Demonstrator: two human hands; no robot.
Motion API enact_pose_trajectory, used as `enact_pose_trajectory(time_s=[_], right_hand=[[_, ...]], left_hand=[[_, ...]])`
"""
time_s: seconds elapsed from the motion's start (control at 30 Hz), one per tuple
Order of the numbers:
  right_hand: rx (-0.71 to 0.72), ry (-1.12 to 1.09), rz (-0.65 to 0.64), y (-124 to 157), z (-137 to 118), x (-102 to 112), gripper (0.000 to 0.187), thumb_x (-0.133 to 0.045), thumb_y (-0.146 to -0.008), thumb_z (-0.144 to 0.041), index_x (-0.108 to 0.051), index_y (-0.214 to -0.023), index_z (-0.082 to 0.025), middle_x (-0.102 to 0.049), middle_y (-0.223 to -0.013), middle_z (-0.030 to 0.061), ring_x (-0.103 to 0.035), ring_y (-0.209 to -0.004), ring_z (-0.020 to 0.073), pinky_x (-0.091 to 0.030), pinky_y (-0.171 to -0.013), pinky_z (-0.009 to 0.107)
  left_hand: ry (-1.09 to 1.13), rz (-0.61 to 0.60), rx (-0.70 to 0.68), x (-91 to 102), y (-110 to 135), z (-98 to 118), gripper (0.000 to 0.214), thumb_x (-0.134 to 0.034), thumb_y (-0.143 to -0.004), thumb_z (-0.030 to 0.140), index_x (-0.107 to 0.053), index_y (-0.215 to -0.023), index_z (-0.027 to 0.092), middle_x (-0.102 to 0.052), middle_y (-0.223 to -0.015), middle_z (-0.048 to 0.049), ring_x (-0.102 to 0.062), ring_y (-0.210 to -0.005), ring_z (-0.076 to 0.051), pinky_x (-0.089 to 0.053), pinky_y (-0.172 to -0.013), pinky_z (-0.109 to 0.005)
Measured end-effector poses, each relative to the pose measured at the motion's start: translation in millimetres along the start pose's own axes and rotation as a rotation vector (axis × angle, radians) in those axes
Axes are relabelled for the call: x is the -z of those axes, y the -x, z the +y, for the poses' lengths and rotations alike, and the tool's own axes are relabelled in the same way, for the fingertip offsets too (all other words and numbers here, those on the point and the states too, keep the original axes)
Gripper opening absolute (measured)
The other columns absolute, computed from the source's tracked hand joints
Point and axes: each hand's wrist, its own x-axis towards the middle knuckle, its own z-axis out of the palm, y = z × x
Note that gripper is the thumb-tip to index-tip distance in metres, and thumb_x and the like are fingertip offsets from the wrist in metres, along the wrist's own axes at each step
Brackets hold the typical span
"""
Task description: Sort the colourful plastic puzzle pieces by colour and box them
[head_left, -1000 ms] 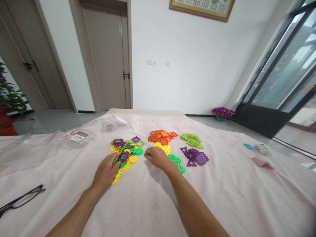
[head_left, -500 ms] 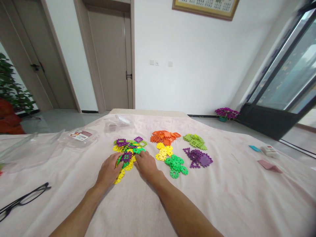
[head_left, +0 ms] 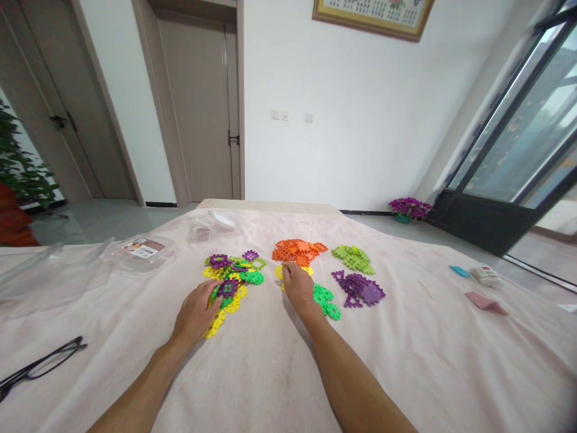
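Note:
My left hand [head_left: 197,311] is at the near left side of a mixed pile of plastic building pieces [head_left: 232,263], thumb and fingers closed on a tilted green piece [head_left: 213,294]. Beside its fingertips lies a purple square piece [head_left: 228,288]; yellow notched discs [head_left: 215,325] lie under and near the hand. My right hand [head_left: 298,290] is over the yellow pile, its fingers pinched at a yellow disc [head_left: 279,272]. Most of the yellow pile and part of the green pile [head_left: 323,297] are hidden behind this hand.
Orange pieces [head_left: 297,250], lime pieces [head_left: 353,258] and purple pieces [head_left: 360,290] lie in separate piles. Clear plastic boxes [head_left: 144,255] stand at the left, with eyeglasses [head_left: 49,364] nearer. At the right are a blue item [head_left: 460,272], a white item [head_left: 487,276] and a pink cloth [head_left: 485,302].
My right hand has moved right, from the mixed pile to the yellow pile. My left hand has stayed at the mixed pile. The view has shifted slightly.

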Motion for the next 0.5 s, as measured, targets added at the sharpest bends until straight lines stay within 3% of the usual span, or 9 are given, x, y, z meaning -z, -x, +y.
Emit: enact_pose_trajectory(time_s=[0.1, 0.2, 0.37, 0.5], right_hand=[[-0.044, 0.076, 0.076, -3, 8, 8, 0.031, -0.047, -0.103, -0.031, -0.069, -0.124, -0.025, -0.072, -0.122, 0.0057, -0.064, -0.109, 0.0209, -0.044, -0.092, 0.030], [0.083, 0.114, 0.109, 1, 4, 10, 0.030, -0.050, -0.100, -0.025, -0.070, -0.123, -0.023, -0.069, -0.124, 0.0091, -0.059, -0.114, 0.0239, -0.041, -0.099, 0.034], [0.364, 0.063, -0.048, 14, -21, -5, 0.031, -0.049, -0.101, -0.026, -0.066, -0.128, -0.024, -0.067, -0.130, 0.0079, -0.056, -0.119, 0.0230, -0.040, -0.104, 0.035], [0.433, 0.087, -0.135, 22, -36, -22, 0.044, -0.054, -0.100, -0.030, -0.054, -0.144, -0.021, -0.057, -0.146, 0.0094, -0.050, -0.130, 0.0245, -0.038, -0.108, 0.037]], left_hand=[[0.000, 0.001, 0.004, 0.9, 0, 2, 0.043, -0.048, -0.092, 0.034, -0.063, -0.130, 0.021, -0.065, -0.136, -0.0089, -0.058, -0.129, -0.025, -0.041, -0.115, -0.045], [-0.002, 0.002, 0.009, 2.1, 1, 4, 0.042, -0.049, -0.092, 0.034, -0.063, -0.130, 0.021, -0.064, -0.137, -0.0093, -0.057, -0.129, -0.026, -0.040, -0.115, -0.045], [-0.014, -0.009, 0.008, 2.5, 1, 5, 0.042, -0.048, -0.093, 0.033, -0.061, -0.132, 0.021, -0.064, -0.138, -0.0093, -0.057, -0.130, -0.025, -0.040, -0.115, -0.045], [-0.008, 0.002, -0.008, 1.5, 0, 2, 0.042, -0.050, -0.091, 0.032, -0.063, -0.129, 0.021, -0.065, -0.136, -0.0084, -0.058, -0.129, -0.025, -0.041, -0.115, -0.043]])
